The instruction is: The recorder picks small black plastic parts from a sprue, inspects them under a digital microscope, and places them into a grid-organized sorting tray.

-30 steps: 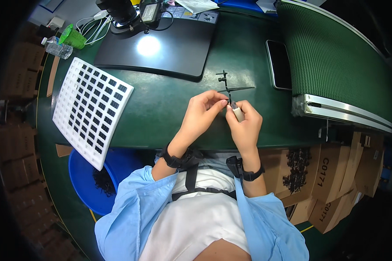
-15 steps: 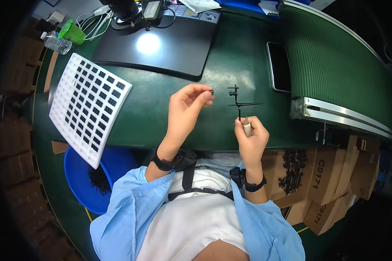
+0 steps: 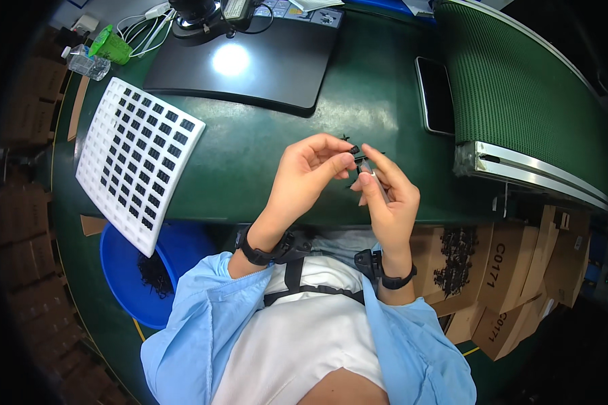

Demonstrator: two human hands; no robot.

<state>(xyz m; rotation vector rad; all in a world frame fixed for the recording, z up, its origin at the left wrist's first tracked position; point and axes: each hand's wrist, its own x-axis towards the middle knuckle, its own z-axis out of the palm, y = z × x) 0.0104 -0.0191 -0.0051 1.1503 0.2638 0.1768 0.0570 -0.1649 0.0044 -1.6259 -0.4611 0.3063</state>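
My left hand (image 3: 309, 170) is closed in a pinch on a small black plastic part (image 3: 355, 149) at its fingertips. Close beside it, my right hand (image 3: 390, 196) grips a small pale-handled knife (image 3: 383, 192), with the index finger stretched toward the part. A thin black plastic sprue (image 3: 350, 185) with short side branches runs between the two hands, partly covered by the fingers. Whether the small part is joined to the sprue I cannot tell. At the left, a white foam tray (image 3: 150, 236) has rows of pockets, many filled with small black parts.
A blue bin (image 3: 115, 283) with black scraps stands below the tray. Behind my hands is a black board (image 3: 277, 74) under a lit scope. A phone (image 3: 435, 94) lies beside the green conveyor belt (image 3: 513, 88). Cardboard boxes (image 3: 507, 270) are at lower right; a bottle (image 3: 88, 64) and green cup (image 3: 111, 46) stand far left.
My left hand has moved right with the small part, up to my right hand. The sprue, upright above the right hand before, is now turned and largely hidden between the hands.
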